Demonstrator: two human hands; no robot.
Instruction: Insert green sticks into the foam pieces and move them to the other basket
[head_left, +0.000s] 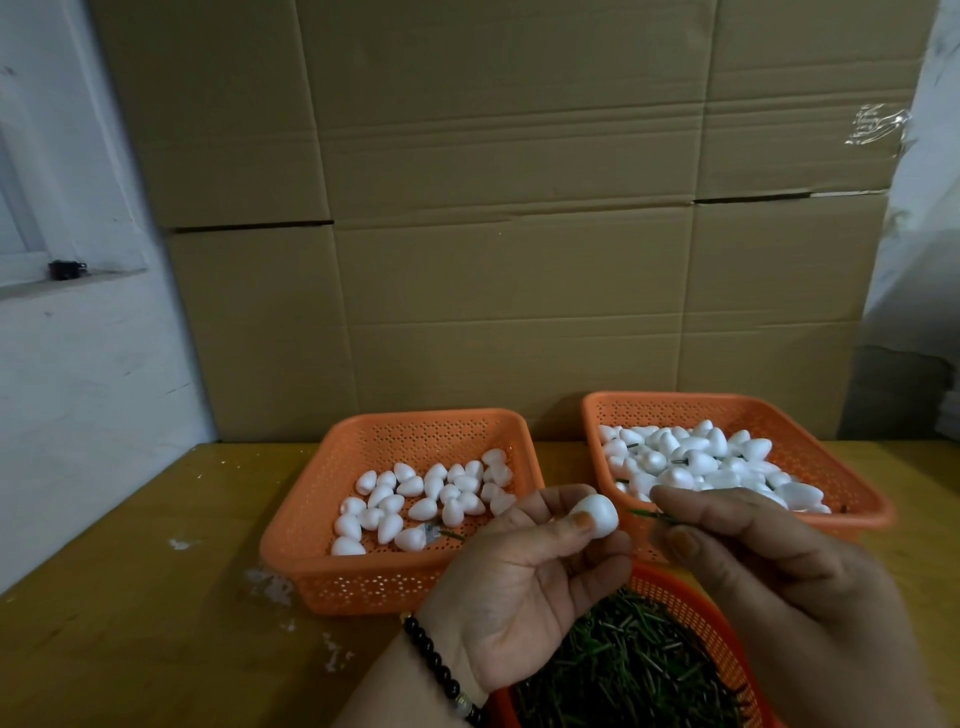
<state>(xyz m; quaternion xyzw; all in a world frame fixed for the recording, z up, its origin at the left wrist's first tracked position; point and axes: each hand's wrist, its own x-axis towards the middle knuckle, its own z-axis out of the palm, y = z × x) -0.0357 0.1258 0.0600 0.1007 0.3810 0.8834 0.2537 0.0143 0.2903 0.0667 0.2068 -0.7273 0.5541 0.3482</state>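
The left hand (524, 566) pinches a white foam piece (597, 514) between thumb and fingertips, holding it up over the near edge of the left orange basket (311, 525). Just to its right, the right hand (769, 577) pinches a thin green stick (647, 514) between thumb and forefinger, its tip pointing toward the foam piece but a little apart from it. The left basket holds a loose layer of plain foam pieces (415, 499). The right orange basket (852, 493) is piled with foam pieces, a few with dark stems showing. Below the hands, a round orange basket (691, 597) holds a heap of green sticks (623, 670). All rest on a yellow table (130, 571) before cardboard boxes (493, 208).
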